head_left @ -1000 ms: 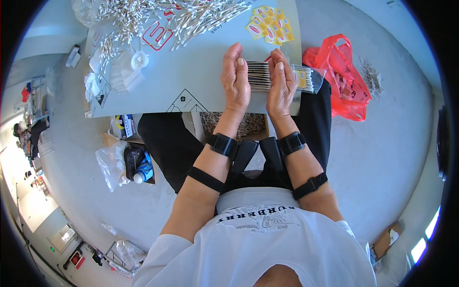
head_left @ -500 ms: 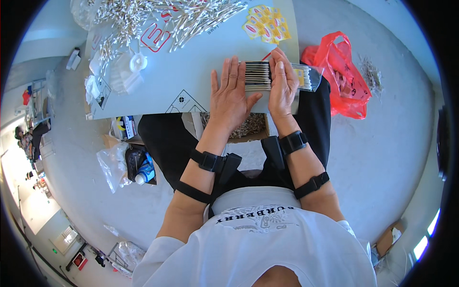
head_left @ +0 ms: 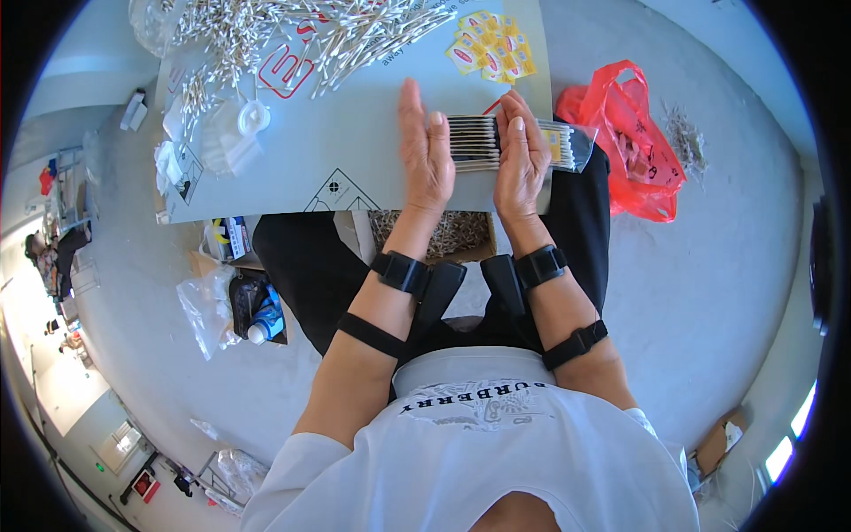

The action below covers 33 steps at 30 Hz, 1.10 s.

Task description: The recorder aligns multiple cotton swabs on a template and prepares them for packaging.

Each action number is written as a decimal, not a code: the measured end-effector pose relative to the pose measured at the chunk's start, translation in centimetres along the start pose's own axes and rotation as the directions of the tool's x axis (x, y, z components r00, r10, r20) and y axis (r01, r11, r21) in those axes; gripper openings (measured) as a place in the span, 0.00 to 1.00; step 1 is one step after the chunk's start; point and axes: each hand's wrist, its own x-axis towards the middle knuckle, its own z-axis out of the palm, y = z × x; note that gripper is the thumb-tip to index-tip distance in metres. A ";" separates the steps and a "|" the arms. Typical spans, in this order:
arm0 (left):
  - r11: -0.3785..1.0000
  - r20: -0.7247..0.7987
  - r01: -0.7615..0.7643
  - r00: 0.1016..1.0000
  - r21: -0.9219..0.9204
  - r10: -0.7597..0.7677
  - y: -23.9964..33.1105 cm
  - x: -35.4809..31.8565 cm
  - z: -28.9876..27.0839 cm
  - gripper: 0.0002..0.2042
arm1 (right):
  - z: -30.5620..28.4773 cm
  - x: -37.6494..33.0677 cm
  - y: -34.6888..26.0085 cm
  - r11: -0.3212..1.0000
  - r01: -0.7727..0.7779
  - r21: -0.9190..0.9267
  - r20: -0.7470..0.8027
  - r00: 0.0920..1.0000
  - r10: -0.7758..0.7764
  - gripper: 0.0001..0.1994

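Note:
A row of cotton swabs (head_left: pixel 472 144) lies side by side on the table, between my two hands. My left hand (head_left: pixel 427 158) stands on edge at the left ends of the swabs, its fingers stretched out and the thumb raised. Over the right part of the row is my right hand (head_left: pixel 520 164), also on edge with straight fingers, beside a clear plastic bag (head_left: pixel 582 146). Swab ends and a yellow card (head_left: pixel 555 142) show inside the bag. The right palm hides where the row meets the bag.
A heap of loose swabs (head_left: pixel 235 40) covers the table's far left. Yellow cards (head_left: pixel 492 49) lie at the far right, white plastic containers (head_left: pixel 235 133) at the left. A red bag (head_left: pixel 629 151) is right of the table; a box of swabs (head_left: pixel 443 235) sits below its near edge.
My left hand has turned from lying flat, palm down, onto its edge at the swabs' left ends. My right hand has barely moved.

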 end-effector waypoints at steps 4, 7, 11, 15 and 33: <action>0.998 -0.016 0.016 1.000 -0.056 -0.017 0.0 0.3 1.3 0.28 | 0.3 0.0 -0.2 0.999 -0.014 0.049 -0.023 1.000 0.015 0.17; 0.962 -0.032 0.073 0.996 -0.263 -0.084 0.0 0.2 0.9 0.27 | -0.1 0.3 -0.9 0.998 -0.046 0.049 -0.010 0.999 0.047 0.15; 0.896 0.266 -0.287 0.943 0.340 0.201 0.0 0.4 -2.3 0.31 | -3.0 2.0 -4.3 0.940 0.146 -0.310 0.243 0.968 -0.070 0.17; 0.691 0.536 -0.391 0.844 0.608 0.005 2.4 -1.1 -2.4 0.38 | -4.6 2.8 -6.2 0.401 0.607 -0.686 0.681 0.730 0.060 0.34; 0.610 0.529 -0.381 0.846 0.694 -0.073 1.6 -2.2 -1.5 0.39 | -6.8 2.5 -5.0 0.022 0.707 -0.707 0.707 0.707 0.022 0.28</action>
